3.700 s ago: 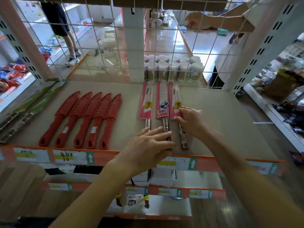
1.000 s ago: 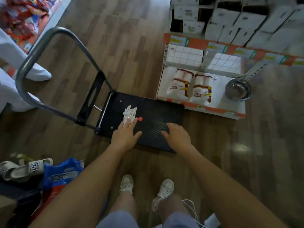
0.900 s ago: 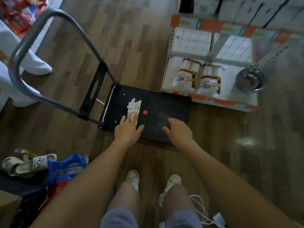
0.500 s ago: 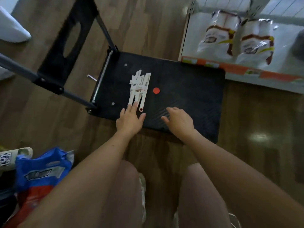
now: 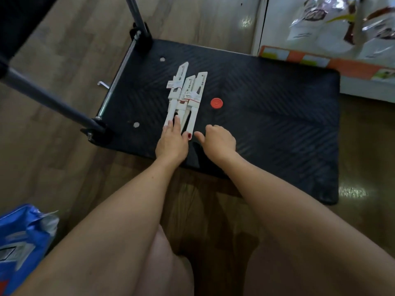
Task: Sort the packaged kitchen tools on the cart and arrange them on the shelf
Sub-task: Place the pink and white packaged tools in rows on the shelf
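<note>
Packaged tools [image 5: 186,97] lie on cart [image 5: 267,129], left hand [image 5: 172,142] touching them

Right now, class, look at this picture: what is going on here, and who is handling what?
A person leans over a black flat cart. Their left hand rests straight fingers on the handle ends of a bunch of white packaged kitchen tools lying on it. The right hand is just beside them, holding nothing. A small red disc lies nearby. Nothing is lifted yet.
</note>
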Demonstrator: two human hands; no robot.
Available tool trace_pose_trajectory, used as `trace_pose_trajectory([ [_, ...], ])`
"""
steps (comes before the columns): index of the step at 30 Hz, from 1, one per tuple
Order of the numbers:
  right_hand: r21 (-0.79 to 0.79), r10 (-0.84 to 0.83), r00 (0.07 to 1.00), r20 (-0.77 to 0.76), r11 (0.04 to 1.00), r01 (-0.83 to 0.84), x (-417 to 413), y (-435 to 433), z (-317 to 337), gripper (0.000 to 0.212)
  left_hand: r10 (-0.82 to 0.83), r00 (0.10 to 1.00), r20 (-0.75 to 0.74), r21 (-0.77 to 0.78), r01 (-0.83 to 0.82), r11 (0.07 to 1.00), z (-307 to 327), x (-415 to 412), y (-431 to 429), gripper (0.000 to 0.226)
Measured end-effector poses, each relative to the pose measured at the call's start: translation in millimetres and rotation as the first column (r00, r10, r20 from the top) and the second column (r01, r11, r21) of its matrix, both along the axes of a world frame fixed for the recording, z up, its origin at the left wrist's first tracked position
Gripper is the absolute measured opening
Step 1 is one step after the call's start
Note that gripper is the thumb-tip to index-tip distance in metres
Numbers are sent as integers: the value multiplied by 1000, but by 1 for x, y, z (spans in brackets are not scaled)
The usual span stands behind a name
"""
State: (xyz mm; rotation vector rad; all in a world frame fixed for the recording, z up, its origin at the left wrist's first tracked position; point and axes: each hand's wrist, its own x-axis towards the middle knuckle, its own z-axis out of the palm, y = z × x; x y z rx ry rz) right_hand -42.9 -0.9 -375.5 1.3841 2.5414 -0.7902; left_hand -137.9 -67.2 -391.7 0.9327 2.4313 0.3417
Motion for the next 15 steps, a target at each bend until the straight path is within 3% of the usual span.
trace_pose_trajectory([
  [5,-78,-125,985,-115,990,116,-22,-9,-15,43,-40,992,-120,-55,34,998,-4,-3,3,55],
  [12,-87,-196,962,-189,979,183,-31,-10,-26,43,6,985,-173,-139,-30,990,-4,-3,2,49],
  [15,-115,-232,950,-207,970,212,-33,-5,-26,43,19,982,-186,-105,-39,994,-1,-5,3,32],
])
